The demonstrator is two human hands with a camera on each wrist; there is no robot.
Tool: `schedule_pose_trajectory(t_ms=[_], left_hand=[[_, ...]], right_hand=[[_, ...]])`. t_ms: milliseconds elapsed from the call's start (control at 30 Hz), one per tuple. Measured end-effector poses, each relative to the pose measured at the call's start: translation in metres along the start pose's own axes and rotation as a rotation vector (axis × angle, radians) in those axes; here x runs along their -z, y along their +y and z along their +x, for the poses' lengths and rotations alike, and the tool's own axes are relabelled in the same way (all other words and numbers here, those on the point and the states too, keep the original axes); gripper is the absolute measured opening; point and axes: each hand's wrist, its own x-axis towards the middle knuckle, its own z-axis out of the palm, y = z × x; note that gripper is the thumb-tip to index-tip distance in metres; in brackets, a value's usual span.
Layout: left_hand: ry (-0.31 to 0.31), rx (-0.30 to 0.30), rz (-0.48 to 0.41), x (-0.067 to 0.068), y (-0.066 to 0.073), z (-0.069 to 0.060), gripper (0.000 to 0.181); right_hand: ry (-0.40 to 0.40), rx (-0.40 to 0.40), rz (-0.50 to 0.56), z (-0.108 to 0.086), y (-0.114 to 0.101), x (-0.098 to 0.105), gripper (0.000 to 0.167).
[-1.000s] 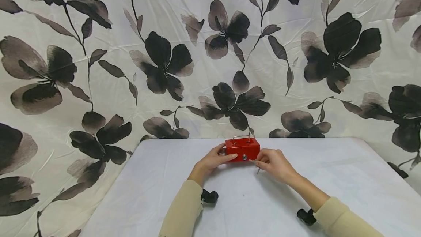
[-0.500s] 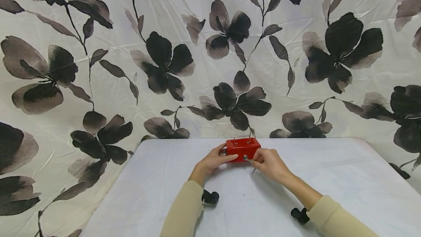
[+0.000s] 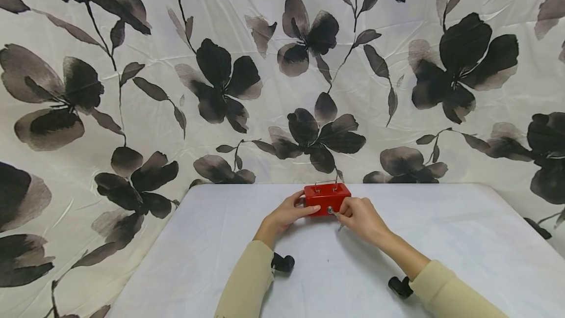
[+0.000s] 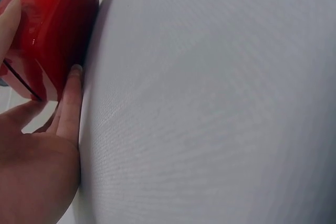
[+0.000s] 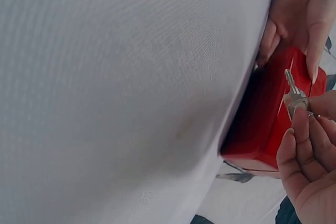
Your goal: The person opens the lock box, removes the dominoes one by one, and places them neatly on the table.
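Observation:
A small red cash box (image 3: 324,201) with a wire handle on its lid stands near the table's far edge. My left hand (image 3: 286,215) holds its left end, the thumb lying on the front face. In the left wrist view, fingers of that hand touch the box low down, close to the table. My right hand (image 3: 364,221) pinches a key at the round lock (image 3: 330,210) on the front; how deep its tip sits cannot be told. Another silver key (image 5: 292,83) dangles from the same ring in the right wrist view. The box's lid is down.
White cloth covers the table (image 3: 318,283). Behind its far edge hangs a white curtain (image 3: 265,92) with dark flowers. Black wrist cameras are strapped below both hands, one at the left wrist (image 3: 283,263) and one at the right (image 3: 399,287).
My right hand has moved left along the box's front, bringing the key from beside the lock up to it. The left hand keeps its hold, and the box stays in place.

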Motion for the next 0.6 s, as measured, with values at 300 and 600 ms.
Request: schedule_pose_trajectory(t_ms=[300,600], left_hand=[[-0.004,-0.004,0.0,0.0,-0.002,0.002,0.094],[0.003,-0.001,0.007,-0.001,0.001,-0.001,0.093]], right_hand=[[0.016,-0.046,-0.013,0.002,-0.004,-0.003,0.008],[0.03,-0.083,-0.057,0.004,-0.011,-0.006,0.01]])
